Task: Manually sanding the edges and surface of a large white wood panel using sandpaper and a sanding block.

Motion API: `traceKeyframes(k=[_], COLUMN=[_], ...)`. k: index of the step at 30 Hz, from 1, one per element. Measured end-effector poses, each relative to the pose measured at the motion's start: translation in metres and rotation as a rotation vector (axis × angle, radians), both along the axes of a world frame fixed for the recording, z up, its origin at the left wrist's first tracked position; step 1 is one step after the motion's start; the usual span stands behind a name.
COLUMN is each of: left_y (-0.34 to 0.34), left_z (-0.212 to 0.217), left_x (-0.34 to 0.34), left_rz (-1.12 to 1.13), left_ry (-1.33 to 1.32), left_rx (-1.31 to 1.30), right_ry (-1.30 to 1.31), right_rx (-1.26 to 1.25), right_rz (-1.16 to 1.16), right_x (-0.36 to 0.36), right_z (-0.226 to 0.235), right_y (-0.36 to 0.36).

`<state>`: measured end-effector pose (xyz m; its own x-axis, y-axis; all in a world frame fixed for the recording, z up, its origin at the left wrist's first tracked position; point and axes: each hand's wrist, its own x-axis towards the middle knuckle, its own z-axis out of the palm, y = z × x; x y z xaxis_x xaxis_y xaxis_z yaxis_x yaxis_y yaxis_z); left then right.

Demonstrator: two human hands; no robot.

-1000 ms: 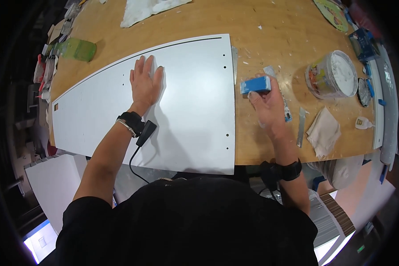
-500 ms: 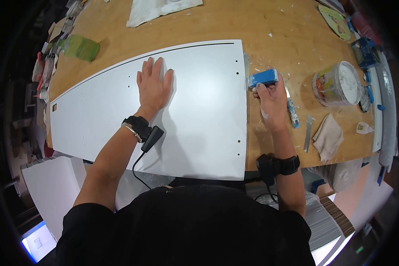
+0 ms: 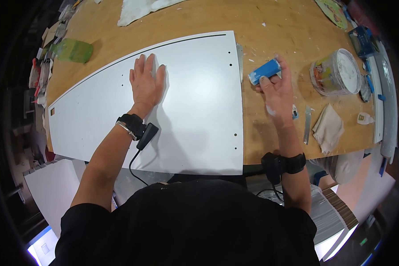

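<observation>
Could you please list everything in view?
Wooden table: one, tan, central
Flat rectangular panel: one, white, on table
Rectangular block: one, blue, right of panel
Round plastic tub: one, clear, right side
Crumpled cloth: one, beige, below tub
Flat strip: one, grey, beside cloth
Small bottle: one, white, right of cloth
Translucent bottle: one, green, left side
Sheet: one, white, far side
Edge clutter: mixed, uncounted
Wrist straps: two, black, forearms
Left hand: one, bare, on panel
Right hand: one, bare, holding block
</observation>
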<state>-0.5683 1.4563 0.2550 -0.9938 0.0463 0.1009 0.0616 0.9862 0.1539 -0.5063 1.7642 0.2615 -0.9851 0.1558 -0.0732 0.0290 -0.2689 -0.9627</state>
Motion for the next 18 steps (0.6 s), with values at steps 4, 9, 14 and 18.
traceKeyframes(k=[4,9,14,18], left_y=[0.000,-0.002,-0.004,-0.003], left_z=[-0.004,-0.004,-0.006,-0.006], left_x=[0.000,0.002,0.003,0.000], left_rz=[0.003,-0.008,-0.026,-0.035], left_ry=[0.009,0.013,0.021,0.032], left_rx=[0.011,0.026,0.030,0.019], right_ry=[0.008,0.131,0.106,0.154], right_rx=[0.237,0.543,0.619,0.672], right_rz=[-0.006,-0.051,-0.046,-0.049], right_x=[-0.003,-0.015,-0.009,0.004], right_z=[-0.007,-0.009,-0.011,-0.010], right_y=[-0.013,-0.022,-0.026,-0.026])
